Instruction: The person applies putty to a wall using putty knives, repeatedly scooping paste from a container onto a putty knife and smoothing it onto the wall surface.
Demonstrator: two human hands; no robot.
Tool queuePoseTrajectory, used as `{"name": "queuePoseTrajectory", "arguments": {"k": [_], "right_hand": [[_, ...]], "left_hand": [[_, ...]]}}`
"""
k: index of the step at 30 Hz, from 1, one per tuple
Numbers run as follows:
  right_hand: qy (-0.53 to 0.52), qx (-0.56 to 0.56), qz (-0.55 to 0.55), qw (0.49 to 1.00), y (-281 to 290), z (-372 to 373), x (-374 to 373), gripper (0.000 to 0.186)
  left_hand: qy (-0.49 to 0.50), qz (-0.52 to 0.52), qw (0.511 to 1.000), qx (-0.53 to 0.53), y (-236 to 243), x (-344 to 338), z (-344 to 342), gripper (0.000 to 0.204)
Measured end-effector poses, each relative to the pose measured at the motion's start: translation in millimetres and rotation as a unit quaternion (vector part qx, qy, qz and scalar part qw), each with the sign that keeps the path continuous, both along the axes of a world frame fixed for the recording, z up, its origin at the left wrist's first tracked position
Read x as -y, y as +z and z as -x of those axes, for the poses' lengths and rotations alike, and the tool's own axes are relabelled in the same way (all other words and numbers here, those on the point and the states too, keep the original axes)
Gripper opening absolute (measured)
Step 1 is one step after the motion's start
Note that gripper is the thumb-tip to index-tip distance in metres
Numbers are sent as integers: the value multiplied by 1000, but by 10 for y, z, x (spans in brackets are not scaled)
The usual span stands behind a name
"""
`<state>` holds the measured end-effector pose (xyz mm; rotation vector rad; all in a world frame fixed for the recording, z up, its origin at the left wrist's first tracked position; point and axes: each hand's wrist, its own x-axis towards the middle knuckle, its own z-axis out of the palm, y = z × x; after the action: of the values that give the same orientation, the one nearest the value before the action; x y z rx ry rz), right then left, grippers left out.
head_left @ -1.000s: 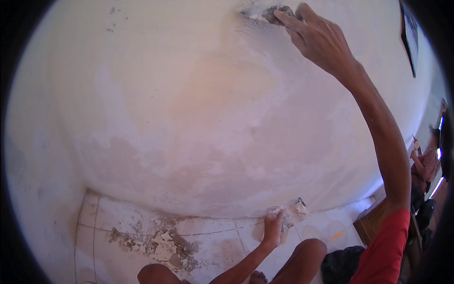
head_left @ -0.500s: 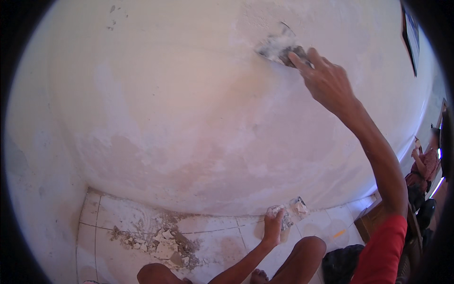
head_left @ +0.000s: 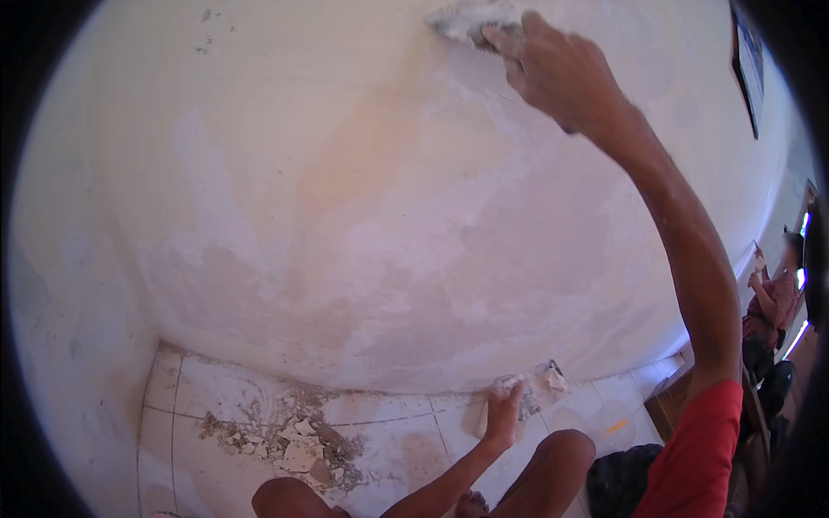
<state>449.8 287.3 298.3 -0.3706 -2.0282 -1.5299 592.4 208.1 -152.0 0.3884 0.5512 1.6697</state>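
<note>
My right hand [head_left: 561, 73] is closed around the dark handle of a putty knife [head_left: 473, 24]. White paste coats its blade, which is against the upper part of the cream wall [head_left: 345, 112]. Low down, near the foot of the wall, my left hand [head_left: 503, 413] grips a flat tool smeared with white paste [head_left: 546, 380]. A lump of paste shows by the fingers; the grip hides the tool's handle and exact kind. Pale pinkish and whitish patches [head_left: 484, 259] spread over the wall below my right hand.
Broken plaster chips and dust [head_left: 302, 449] lie on the white floor tiles [head_left: 207, 380]. A black bag-like bundle [head_left: 622, 479] and brown wooden furniture [head_left: 673, 397] stand at right. A framed picture [head_left: 749, 69] hangs at upper right. Another person [head_left: 777, 293] is at far right.
My right hand and the putty knife have moved up and to the left across the wall. My left hand has barely moved; its tool is tilted slightly differently.
</note>
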Motion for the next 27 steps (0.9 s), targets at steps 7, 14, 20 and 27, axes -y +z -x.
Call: {"name": "queuePoseTrajectory", "arguments": {"k": [7,14,20,27], "right_hand": [[-71,12,63,995,-304,-699,229,44],[-65,-9,139,988,143,147,411,39],[-27,23,43,998,-277,-102,137,42],[-103,74,-4,992,-330,-717,-22,49]], "left_hand": [[24,24,999,-34,9,38,86,22],[15,-2,1000,8,-39,-4,37,22],[27,10,999,-29,-52,-12,46,24],[21,63,994,-89,-67,-12,49,23]]}}
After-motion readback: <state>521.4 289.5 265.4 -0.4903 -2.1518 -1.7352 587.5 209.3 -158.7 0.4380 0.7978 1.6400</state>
